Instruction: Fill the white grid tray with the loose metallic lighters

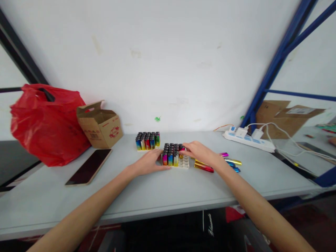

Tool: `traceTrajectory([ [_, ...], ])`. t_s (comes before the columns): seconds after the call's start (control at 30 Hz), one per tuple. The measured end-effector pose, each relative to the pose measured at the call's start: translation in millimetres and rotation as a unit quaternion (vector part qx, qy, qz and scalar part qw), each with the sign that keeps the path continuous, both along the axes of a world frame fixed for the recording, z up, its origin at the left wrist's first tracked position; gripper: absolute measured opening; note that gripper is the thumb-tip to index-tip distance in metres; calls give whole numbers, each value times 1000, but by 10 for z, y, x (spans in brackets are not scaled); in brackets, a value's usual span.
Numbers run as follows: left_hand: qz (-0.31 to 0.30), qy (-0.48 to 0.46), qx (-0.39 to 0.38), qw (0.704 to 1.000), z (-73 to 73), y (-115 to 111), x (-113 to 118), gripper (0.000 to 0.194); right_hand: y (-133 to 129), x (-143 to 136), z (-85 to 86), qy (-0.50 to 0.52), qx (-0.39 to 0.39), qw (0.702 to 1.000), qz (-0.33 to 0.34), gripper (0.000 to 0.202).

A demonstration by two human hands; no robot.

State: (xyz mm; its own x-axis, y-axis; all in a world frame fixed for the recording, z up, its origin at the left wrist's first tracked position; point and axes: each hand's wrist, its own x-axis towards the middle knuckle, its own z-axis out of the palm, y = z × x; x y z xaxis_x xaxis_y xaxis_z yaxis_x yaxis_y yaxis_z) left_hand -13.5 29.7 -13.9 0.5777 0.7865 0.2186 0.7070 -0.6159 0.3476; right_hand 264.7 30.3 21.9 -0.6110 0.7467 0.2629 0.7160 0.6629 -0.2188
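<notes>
A white tray with round holes stands in the middle of the table, holding several short, shiny, coloured tubes with black tops that look like lighters. Round its left side my left hand is closed, thumb along the front edge and fingers partly hidden behind. My right hand reaches over the tray's right side, its fingers pinched on a red and yellow tube with a black top. Holes show at the tray's front right. Loose metallic tubes, among them a red and gold one, lie below and beyond my right forearm.
A second filled tray stands behind to the left. Farther left are a phone, an open carton and a red plastic bag. A power strip with cables lies at the back right by a blue frame.
</notes>
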Motion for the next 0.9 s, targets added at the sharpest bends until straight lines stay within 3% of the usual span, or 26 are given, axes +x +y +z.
traceTrajectory([
  [0.27,-8,1,0,1000,-2,-4,-5,61,18,-15,31,-64,4,997,31,31],
  [0.57,-3,-5,1,1000,3,-10,5,60,-11,163,22,57,27,998,24,44],
  [0.77,-7,-3,0,1000,-7,-10,-4,59,4,90,-101,34,-10,999,18,30],
  [0.9,-4,-2,-2,1000,-7,-10,-5,58,39,15,-76,-17,10,1000,-8,31],
])
